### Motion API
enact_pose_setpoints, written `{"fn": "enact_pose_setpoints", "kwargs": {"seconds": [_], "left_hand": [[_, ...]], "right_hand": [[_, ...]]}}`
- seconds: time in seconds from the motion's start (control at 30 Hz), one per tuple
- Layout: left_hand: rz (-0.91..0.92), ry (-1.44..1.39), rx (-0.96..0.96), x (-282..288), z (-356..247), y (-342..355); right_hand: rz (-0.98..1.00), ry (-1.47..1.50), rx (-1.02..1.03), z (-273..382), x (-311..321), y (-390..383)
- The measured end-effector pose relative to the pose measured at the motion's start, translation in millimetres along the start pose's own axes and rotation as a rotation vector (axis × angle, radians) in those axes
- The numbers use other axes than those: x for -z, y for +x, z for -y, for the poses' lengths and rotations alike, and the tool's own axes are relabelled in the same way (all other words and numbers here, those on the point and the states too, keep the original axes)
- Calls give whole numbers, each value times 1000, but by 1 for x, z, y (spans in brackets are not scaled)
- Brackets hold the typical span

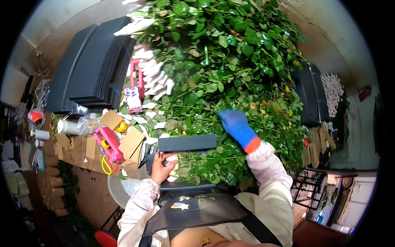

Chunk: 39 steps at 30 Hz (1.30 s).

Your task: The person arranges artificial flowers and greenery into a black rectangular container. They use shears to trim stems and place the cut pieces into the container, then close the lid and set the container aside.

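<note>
My bare left hand (161, 168) is at the near edge of the table, its thumb and fingers curled round a pale rose head (173, 161). Just beyond it lies a dark ribbed strip (187, 143) across leafy rose stems (210, 166). To the right, my right hand (238, 126) wears a blue glove with an orange cuff and reaches into the green leaves. Its fingertips are blurred against the foliage, so their grip does not show. A large heap of leafy stems (230, 53) fills the far side, with white-sleeved flower heads (158, 82) at its left.
Dark stacked sheets (98, 61) stand at far left, another dark bundle (310, 94) at right. Left of my hands lie a pink tape dispenser (109, 144), yellow-handled scissors (108, 165), cardboard pieces (131, 144) and a phone (133, 99). A red stool (105, 238) is below.
</note>
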State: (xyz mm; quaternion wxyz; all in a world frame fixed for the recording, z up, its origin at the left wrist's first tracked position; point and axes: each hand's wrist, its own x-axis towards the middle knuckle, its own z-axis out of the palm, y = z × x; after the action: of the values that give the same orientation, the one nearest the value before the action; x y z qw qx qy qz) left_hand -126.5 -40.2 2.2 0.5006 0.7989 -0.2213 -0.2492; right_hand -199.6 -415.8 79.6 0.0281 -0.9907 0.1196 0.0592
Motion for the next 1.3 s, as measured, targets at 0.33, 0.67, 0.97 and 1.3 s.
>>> {"fn": "enact_pose_setpoints", "kwargs": {"seconds": [0.33, 0.67, 0.97, 1.3], "left_hand": [[21, -35, -19, -3, 15, 2], [-59, 26, -47, -5, 12, 1], [-40, 26, -76, -6, 4, 2], [-7, 16, -85, -2, 14, 1]], "right_hand": [[-60, -42, -44, 28, 24, 41], [-279, 476, -32, 7, 56, 4], [230, -132, -126, -8, -49, 53], [-246, -13, -78, -17, 38, 42]]}}
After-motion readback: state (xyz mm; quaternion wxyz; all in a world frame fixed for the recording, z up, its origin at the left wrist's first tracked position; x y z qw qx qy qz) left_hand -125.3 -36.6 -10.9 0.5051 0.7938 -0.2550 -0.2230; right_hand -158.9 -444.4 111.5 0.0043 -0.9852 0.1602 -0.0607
